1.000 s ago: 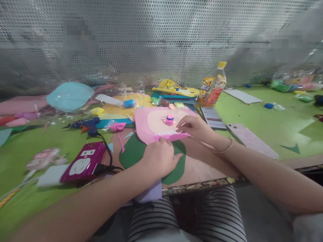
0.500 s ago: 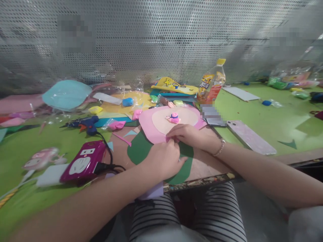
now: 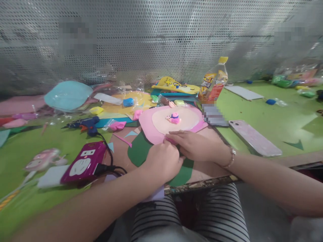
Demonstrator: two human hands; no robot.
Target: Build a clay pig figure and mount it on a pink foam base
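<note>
A pink foam sheet (image 3: 147, 126) with a cream oval (image 3: 161, 126) lies at the table's front, a small pink snail-like clay figure (image 3: 175, 118) with a blue band on it. At the sheet's near edge my left hand (image 3: 164, 160) is closed with the knuckles up; what its fingers hold is hidden. My right hand (image 3: 203, 147) reaches in with fingers stretched out, fingertips on the near edge beside the left hand. A darker pink bit (image 3: 172, 139) shows between the hands. Below them are green leaf-shaped pieces (image 3: 138, 149), partly covered.
Left of the hands sit a blue glue gun (image 3: 90, 125) and a magenta power box (image 3: 84, 164) with black cables. A phone (image 3: 254, 137) lies to the right. Behind are a juice bottle (image 3: 212, 84), a yellow foam piece (image 3: 174, 85) and bagged clay (image 3: 128, 102).
My right hand has straightened its fingers and moved slightly nearer to me. The left hand stays closed at the sheet's edge, its thumb tucked in more. The view has shifted slightly.
</note>
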